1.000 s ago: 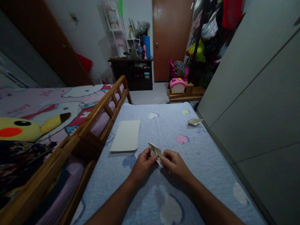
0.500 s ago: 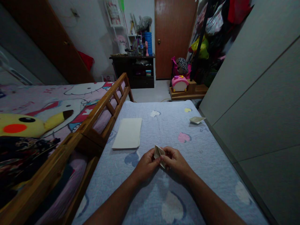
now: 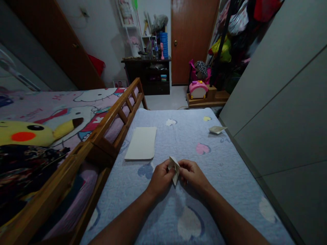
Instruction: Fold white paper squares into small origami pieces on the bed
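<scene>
A small piece of folded white paper is held between both hands, a little above the bed cover. My left hand is closed on its left side, the thumb pressed against the folds. On the right side, my right hand pinches the paper's edge with curled fingers. The paper's lower tip points down toward me. A stack of white paper sheets lies flat, beyond and to the left of my hands. Farther off at the right edge rests another folded paper piece, shaped like a small boat.
The blue bed cover has heart prints. A wooden bed rail runs along the left, with a yellow plush toy on the bed behind it. Grey cabinet doors stand close on the right. A pink toy case sits beyond the far end.
Both hands stay on the folded paper, which has turned more upright. My right thumb has moved from across the paper's front to its right edge. The view has shifted slightly.
</scene>
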Tool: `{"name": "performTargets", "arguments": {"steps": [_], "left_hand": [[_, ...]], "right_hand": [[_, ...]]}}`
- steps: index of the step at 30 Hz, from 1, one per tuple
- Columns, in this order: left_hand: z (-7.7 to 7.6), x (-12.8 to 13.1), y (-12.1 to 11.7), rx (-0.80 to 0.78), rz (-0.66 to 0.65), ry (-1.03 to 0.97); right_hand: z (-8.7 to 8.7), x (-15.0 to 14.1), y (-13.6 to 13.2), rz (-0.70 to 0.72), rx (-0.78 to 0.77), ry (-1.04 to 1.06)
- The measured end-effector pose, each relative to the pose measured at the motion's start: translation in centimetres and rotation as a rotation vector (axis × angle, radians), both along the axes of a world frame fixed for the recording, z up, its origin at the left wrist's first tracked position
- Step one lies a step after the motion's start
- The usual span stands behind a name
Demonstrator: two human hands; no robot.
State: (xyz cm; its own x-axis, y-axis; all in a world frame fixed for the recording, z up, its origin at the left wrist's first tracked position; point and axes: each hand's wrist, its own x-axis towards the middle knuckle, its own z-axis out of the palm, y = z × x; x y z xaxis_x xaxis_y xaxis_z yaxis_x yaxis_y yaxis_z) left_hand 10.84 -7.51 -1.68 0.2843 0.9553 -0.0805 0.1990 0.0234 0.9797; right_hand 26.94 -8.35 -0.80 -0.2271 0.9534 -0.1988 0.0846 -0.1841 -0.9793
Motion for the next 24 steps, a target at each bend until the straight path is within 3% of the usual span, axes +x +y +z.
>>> {"name": "performTargets", "arguments": {"steps": [4,8,24], "left_hand": [[0.15,0.06,-0.15,0.048,0.027,0.112],[0.43,0.17,-0.29,0.072,0.0,0.158],[0.34,0.2,0.21,0.018,0.063,0.246]], "right_hand": [[0.25,-0.65,-0.26,-0.079,0.213,-0.252],[-0.04,-1.08,-0.34,-0.137,0.304,-0.448],[-0.39,-0.79,0.05,-0.199,0.205,-0.445]]}}
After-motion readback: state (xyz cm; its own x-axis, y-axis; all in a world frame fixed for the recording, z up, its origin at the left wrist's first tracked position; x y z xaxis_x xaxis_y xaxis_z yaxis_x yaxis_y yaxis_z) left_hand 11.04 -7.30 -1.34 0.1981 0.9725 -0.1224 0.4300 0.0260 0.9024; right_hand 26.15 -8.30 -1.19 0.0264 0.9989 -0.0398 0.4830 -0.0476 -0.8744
